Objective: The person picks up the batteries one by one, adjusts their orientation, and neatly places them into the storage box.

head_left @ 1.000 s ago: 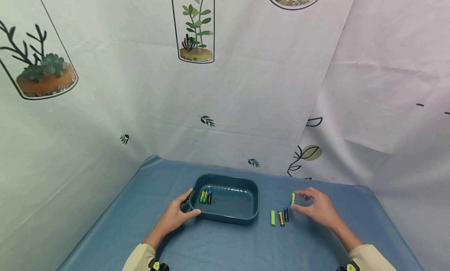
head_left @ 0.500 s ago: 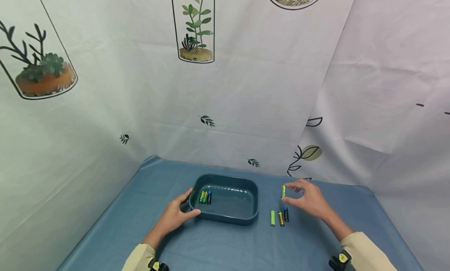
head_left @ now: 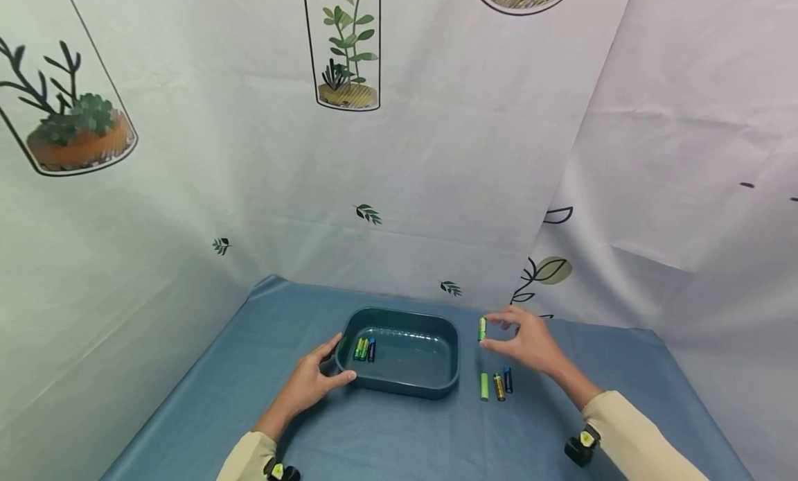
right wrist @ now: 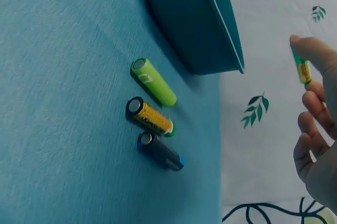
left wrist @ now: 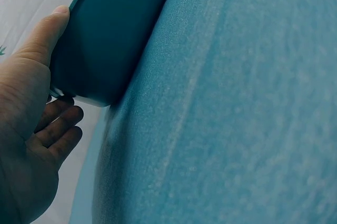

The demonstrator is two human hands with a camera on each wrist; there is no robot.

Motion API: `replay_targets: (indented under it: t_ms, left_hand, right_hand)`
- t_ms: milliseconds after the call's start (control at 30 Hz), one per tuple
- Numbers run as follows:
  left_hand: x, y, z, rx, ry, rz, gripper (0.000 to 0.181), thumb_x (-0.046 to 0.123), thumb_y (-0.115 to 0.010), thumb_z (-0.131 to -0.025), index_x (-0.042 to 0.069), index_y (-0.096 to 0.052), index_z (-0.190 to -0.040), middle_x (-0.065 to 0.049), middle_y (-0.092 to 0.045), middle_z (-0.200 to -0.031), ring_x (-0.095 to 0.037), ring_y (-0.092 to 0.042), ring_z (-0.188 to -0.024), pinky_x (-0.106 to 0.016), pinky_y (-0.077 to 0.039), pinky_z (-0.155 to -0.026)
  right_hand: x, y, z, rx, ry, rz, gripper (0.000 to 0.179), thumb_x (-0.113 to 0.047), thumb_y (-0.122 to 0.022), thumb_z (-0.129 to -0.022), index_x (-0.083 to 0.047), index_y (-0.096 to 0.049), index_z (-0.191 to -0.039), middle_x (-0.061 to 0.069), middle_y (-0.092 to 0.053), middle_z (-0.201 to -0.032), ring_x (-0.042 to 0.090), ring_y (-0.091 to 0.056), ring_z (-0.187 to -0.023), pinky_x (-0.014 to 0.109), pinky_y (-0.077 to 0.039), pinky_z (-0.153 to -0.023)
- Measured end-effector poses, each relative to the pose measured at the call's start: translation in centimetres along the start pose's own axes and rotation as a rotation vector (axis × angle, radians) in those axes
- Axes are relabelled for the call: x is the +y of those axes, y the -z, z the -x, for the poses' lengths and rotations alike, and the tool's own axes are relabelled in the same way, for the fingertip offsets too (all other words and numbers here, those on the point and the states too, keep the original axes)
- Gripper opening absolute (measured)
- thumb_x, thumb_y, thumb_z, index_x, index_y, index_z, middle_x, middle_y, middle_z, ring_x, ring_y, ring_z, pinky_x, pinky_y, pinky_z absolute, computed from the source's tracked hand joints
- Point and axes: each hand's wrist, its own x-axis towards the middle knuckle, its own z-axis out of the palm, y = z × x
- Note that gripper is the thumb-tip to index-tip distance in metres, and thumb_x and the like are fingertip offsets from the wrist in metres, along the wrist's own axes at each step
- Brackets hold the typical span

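Hands (head_left: 307, 382) (head_left: 526, 339) over blue cloth (head_left: 399, 443); leafy backdrop (head_left: 430, 169)

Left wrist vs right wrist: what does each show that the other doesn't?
Left wrist only: the left hand, gripping the tray.

Right wrist only: the right hand pinching a green-and-yellow battery, plus three more lying on the cloth: lime battery, yellow battery, dark battery.

Both: the tray's outer wall, the blue cloth and the white backdrop.

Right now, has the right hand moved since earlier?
Yes: in the head view, the right hand has moved left, toward the unmoved tray, and up the frame.
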Motion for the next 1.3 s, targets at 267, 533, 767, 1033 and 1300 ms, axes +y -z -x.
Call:
replay_targets:
  t_ms: [267, 533, 767, 1033, 1300]
  left_hand:
    - [0.1, 0.1, 0.0, -0.011, 0.004, 0.015, 0.092, 0.041, -0.085, -0.084, 0.012, -0.04, -0.158, -0.021, -0.042, -0.158, -0.046, -0.05, -0.135, -0.056, -0.051, -0.101]
    - [0.2, 0.2, 0.0, -0.006, 0.0, 0.006, 0.091, 0.04, -0.085, -0.084, 0.011, -0.041, -0.158, -0.022, -0.043, -0.157, -0.046, -0.051, -0.134, -0.055, -0.051, -0.1]
    - [0.3, 0.1, -0.1, -0.003, 0.006, 0.006, 0.09, 0.038, -0.085, -0.085, 0.011, -0.041, -0.158, -0.022, -0.042, -0.158, -0.046, -0.051, -0.135, -0.056, -0.051, -0.1]
    - [0.3, 0.0, -0.1, -0.002, 0.018, -0.001, 0.089, 0.038, -0.085, -0.085, 0.014, -0.041, -0.158, -0.02, -0.042, -0.158, -0.045, -0.051, -0.135, -0.056, -0.051, -0.101]
    - [0.2, 0.1, -0.1, -0.004, 0.005, 0.009, 0.089, 0.038, -0.085, -0.085, 0.013, -0.041, -0.158, -0.021, -0.042, -0.158, -0.045, -0.051, -0.135, -0.056, -0.051, -0.101]
  right_hand:
    - [-0.9, -1.2, -1.7, -0.031, 0.015, -0.073, 0.051, -0.048, -0.088, -0.079, -0.023, -0.076, -0.123, -0.007, -0.067, -0.108, 0.014, -0.061, -0.093, 0.032, -0.051, -0.072]
    - [-1.9, -2.2, -3.3, -0.06, 0.025, -0.122, 0.052, -0.045, -0.088, -0.08, -0.023, -0.075, -0.125, -0.005, -0.066, -0.114, 0.013, -0.059, -0.097, 0.031, -0.052, -0.075]
    - [-2.4, -3.3, -4.2, -0.081, 0.048, -0.139, 0.051, -0.045, -0.088, -0.079, -0.024, -0.075, -0.124, -0.001, -0.067, -0.114, 0.022, -0.062, -0.098, 0.032, -0.052, -0.074]
    - [-2.9, -4.6, -5.0, -0.108, 0.052, -0.177, 0.051, -0.042, -0.089, -0.079, -0.021, -0.075, -0.124, 0.008, -0.068, -0.112, 0.029, -0.063, -0.096, 0.034, -0.05, -0.07]
    - [-3.4, -5.7, -5.9, -0.158, 0.053, -0.142, 0.051, -0.043, -0.088, -0.08, -0.019, -0.076, -0.124, -0.003, -0.065, -0.106, 0.014, -0.059, -0.092, 0.03, -0.051, -0.067]
